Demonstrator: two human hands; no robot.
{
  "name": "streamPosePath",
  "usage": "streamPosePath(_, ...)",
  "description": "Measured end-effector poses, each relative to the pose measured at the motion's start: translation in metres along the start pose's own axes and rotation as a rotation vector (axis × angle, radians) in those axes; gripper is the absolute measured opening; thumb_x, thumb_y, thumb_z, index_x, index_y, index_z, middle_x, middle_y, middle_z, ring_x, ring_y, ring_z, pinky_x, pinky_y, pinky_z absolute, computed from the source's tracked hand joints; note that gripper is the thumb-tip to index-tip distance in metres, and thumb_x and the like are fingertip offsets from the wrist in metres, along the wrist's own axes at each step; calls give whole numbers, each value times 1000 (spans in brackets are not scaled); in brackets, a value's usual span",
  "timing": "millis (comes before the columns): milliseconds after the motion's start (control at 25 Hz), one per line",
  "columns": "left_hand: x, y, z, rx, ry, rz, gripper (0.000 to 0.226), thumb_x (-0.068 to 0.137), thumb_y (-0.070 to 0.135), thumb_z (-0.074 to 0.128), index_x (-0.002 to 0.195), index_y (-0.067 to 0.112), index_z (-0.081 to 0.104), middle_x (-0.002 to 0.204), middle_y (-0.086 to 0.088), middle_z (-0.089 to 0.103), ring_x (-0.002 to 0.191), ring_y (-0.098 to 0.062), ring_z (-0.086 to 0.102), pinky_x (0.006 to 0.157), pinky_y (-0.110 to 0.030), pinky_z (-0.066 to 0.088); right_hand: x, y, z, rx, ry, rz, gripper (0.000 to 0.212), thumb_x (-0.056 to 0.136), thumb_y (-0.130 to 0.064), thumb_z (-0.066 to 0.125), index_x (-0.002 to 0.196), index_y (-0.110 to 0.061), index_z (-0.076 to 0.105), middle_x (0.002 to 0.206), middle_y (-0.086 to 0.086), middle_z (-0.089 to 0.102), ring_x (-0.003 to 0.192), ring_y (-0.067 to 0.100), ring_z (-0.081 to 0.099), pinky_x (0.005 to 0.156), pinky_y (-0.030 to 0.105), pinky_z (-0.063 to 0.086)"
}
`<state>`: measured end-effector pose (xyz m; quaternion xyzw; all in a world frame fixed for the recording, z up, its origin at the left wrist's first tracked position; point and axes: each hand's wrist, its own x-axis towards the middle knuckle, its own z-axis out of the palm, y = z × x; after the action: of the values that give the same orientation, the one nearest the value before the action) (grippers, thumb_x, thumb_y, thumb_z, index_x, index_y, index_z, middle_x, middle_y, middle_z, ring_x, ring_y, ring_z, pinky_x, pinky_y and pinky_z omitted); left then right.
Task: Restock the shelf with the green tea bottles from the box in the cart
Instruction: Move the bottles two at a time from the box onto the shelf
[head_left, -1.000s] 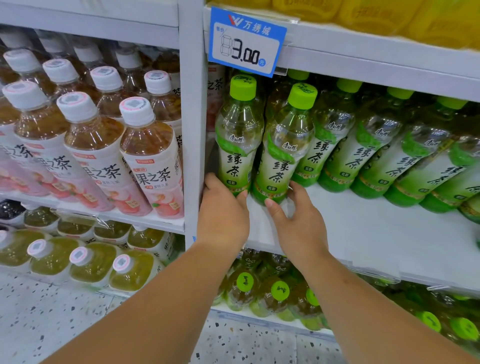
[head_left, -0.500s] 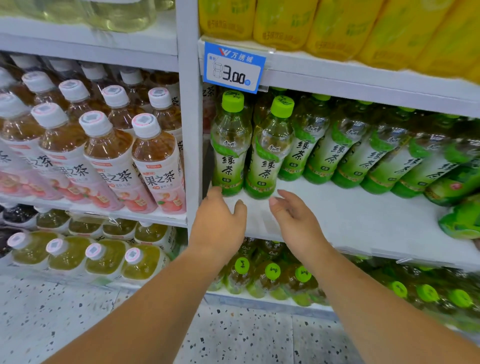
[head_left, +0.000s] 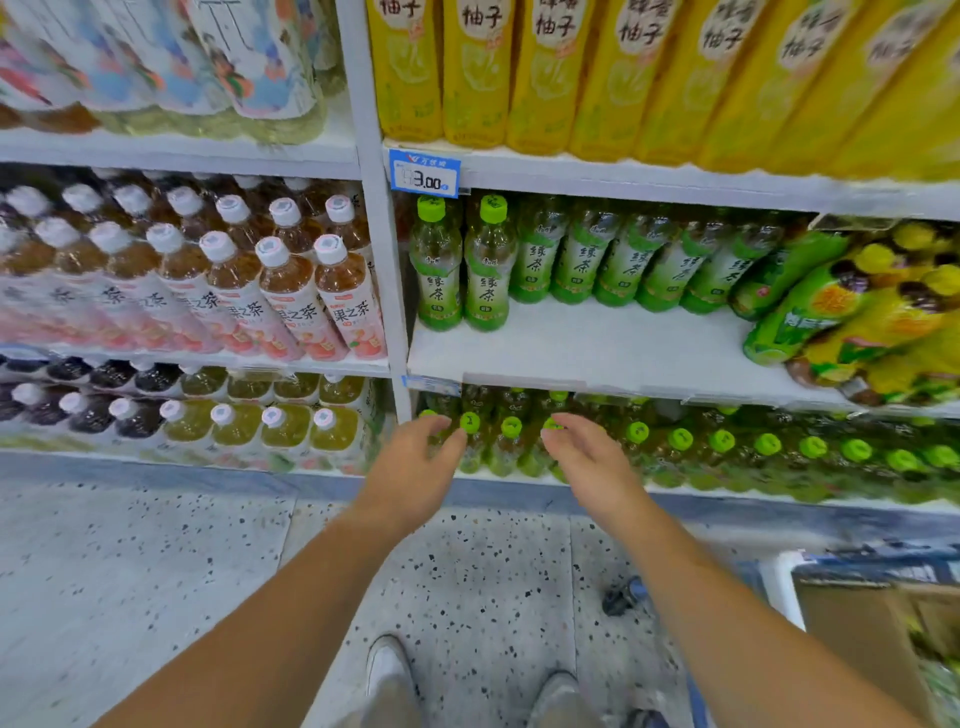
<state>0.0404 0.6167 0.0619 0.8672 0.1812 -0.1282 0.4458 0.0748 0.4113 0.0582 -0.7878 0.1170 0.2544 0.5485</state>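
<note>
Two green tea bottles with green caps stand upright at the front left of the white shelf. A row of the same bottles lines the back of that shelf. My left hand and my right hand hang empty below the shelf edge, fingers loosely apart, in front of the lower row of bottles. The brown cardboard box shows at the lower right, inside the cart with its white frame.
A white upright post divides the shelving. Peach tea bottles fill the left bay. Yellow bottles stand above, green-capped bottles below. A blue price tag hangs on the shelf edge. Speckled floor and my shoes lie underneath.
Both hands let go of the two front bottles and drew back and down below the shelf edge. The view has pulled away and the cart has come into sight.
</note>
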Motion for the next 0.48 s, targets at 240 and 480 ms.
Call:
streamPosePath(240, -81, 53, 28, -21, -89, -14, 53, 99, 48, 51, 144, 21, 48, 143, 4, 53, 126, -15, 51, 101, -38, 47, -87, 27, -65, 0, 10, 29, 55, 99, -45, 55, 150, -28, 43, 130, -13, 52, 116, 9, 50, 81, 25, 45)
streamPosePath(480, -143, 114, 72, -136, -173, 1, 53, 100, 47, 51, 146, 21, 44, 140, 8, 51, 121, -12, 50, 94, -31, 43, -161, 36, -143, 56, 66, 65, 53, 101, -41, 54, 150, -28, 41, 139, -8, 53, 120, 11, 51, 97, 30, 40)
